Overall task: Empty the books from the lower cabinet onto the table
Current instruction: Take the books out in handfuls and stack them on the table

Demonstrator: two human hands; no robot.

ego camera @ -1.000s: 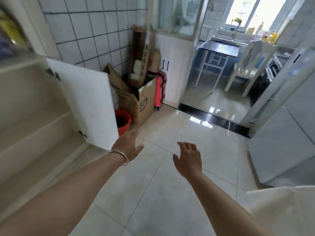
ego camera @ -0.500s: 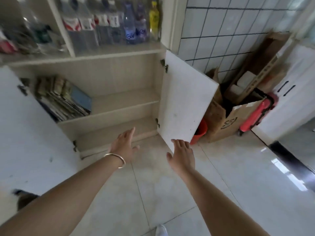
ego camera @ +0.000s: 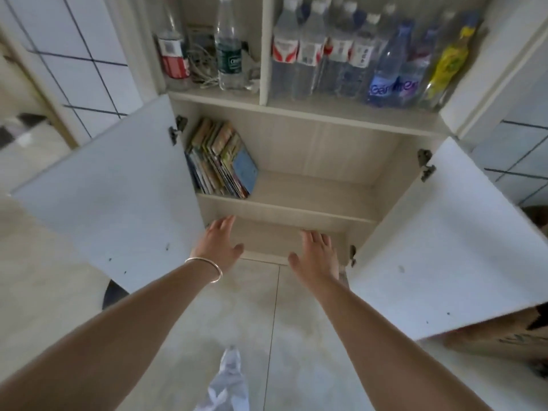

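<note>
The lower cabinet stands with both white doors swung wide. A leaning stack of several colourful books, a blue one at the right end, rests against the left wall on its middle shelf. My left hand, with a thin bangle at the wrist, is stretched out flat in front of the bottom compartment, below the books. My right hand is level with it, fingers spread, empty. Neither hand touches the books. The table is out of view.
The left door and the right door flank my arms. Above, an open shelf holds several water bottles. A cardboard box sits behind the right door. My foot is on the tiled floor.
The view has swung left from the room to face the cabinet squarely. Both hands have moved forward to the bottom compartment, still empty and spread.
</note>
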